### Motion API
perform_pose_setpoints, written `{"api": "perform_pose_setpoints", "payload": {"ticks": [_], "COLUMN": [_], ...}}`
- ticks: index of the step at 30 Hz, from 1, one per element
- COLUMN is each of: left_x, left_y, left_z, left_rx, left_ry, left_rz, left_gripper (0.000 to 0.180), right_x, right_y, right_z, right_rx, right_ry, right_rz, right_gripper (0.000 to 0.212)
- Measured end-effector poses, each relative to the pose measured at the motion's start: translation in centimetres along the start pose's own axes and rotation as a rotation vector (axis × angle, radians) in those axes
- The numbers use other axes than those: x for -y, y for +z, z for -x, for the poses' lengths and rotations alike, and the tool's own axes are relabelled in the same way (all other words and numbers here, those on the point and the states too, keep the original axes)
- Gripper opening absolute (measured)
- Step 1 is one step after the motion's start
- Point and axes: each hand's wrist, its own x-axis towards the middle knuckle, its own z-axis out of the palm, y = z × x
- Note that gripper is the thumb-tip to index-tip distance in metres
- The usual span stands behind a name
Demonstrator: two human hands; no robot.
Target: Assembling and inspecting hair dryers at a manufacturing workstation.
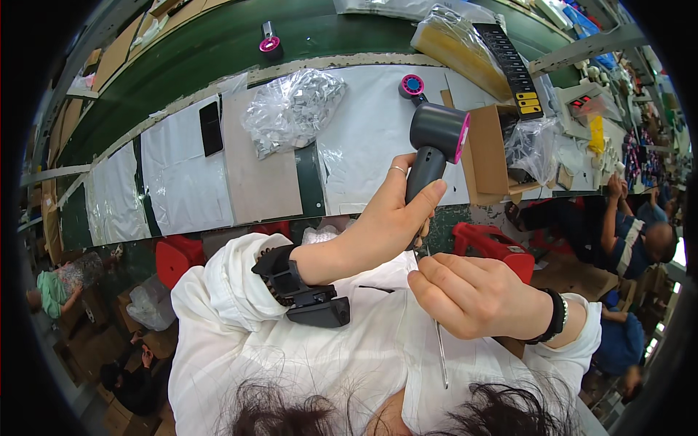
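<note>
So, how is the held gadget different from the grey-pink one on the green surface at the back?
The held gadget is up in the left grip, handle toward the person; the back gadget rests on the green surface, handle pointing away. The held gadget shows mainly its grey side; the back gadget shows its pink-rimmed end. Both have a grey handle and pink trim.

Green floor point(476, 214) shows beside the worktable point(310, 185). Red stools point(179, 261) stand at its near edge. Lights point(680, 253) glow to its right.
</note>
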Motion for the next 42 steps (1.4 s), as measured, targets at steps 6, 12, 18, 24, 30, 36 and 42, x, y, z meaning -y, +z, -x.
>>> {"api": "perform_pose_setpoints", "payload": {"ticks": [6,12,18,24,30,36,42], "left_x": [0.3,0.3,0.3,-1.7,-3.0,-3.7,-3.8], "left_y": [0.2,0.3,-0.1,-1.0,-1.3,-1.5,-1.6], "left_z": [-0.3,-0.3,-0.1,0.4,1.1,1.6,1.6], "left_rx": [-0.021,-0.019,0.002,-0.030,0.041,0.202,0.408], "left_ry": [0.069,0.071,-0.003,0.002,-0.119,-0.172,-0.280], "left_rz": [-0.006,-0.014,0.024,0.263,0.504,0.544,0.466], "left_gripper": [0.050,0.050,0.044,0.034,0.030,0.030,0.031], "right_x": [0.0,-0.1,-1.4,-1.9,-1.6,-2.5,-2.6], "right_y": [-0.1,-0.3,-2.4,-4.4,-4.0,-4.3,-5.3], "right_z": [0.2,0.2,0.3,1.5,1.9,1.4,-0.7], "right_rx": [0.016,0.028,0.025,-0.238,-0.327,-0.211,-0.244], "right_ry": [0.002,0.007,0.081,0.100,0.215,0.231,0.400], "right_rz": [0.013,-0.002,0.064,-0.207,-0.420,-0.733,-0.949], "right_gripper": [0.020,0.021,0.020,0.015,0.012,0.015,0.017]}}
